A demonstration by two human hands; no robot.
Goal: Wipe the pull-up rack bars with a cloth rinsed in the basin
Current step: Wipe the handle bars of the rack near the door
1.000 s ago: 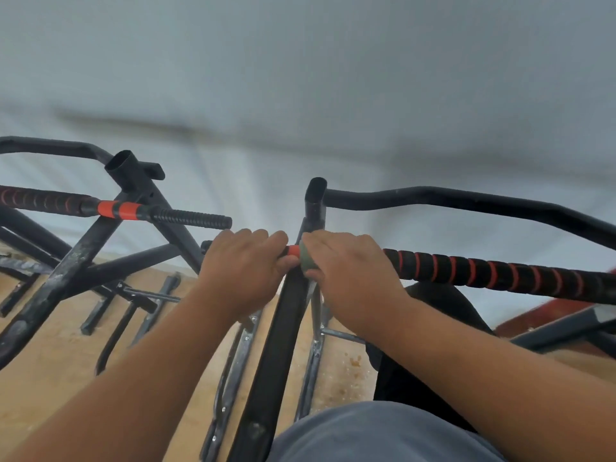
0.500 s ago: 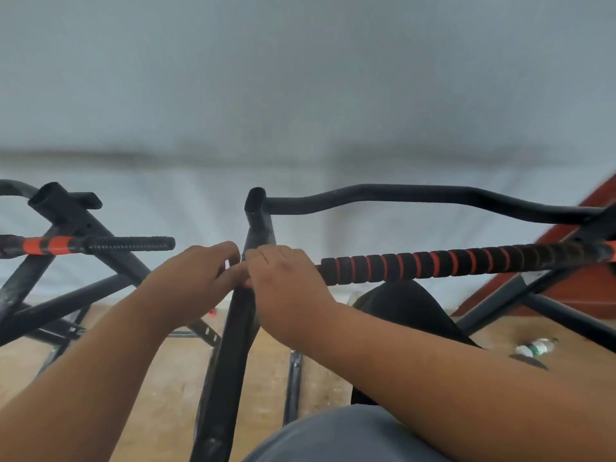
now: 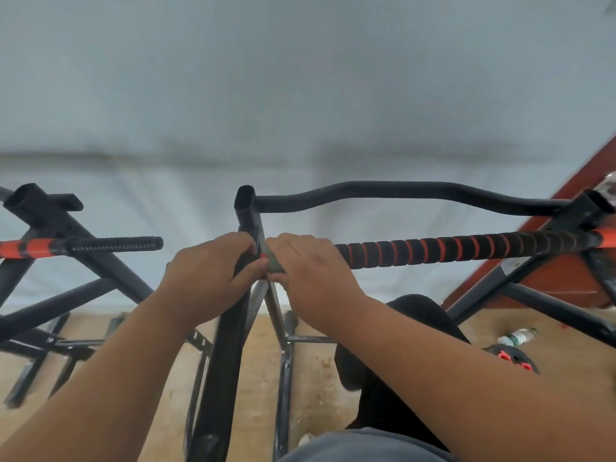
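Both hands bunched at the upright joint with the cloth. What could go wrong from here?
1. The cloth shows only as a small wad between the left hand and right hand; it may miss most of the ribbed foam grip.
2. Fingers sit tight against the upright post joint, so a slip could pinch them.
3. The plastic bottle on the floor is a trip hazard.

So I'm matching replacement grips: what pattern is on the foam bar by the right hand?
Black foam grip with orange spiral stripes, seen in the head view.

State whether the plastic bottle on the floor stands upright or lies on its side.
On its side: the plastic bottle lies lengthwise on the floor.
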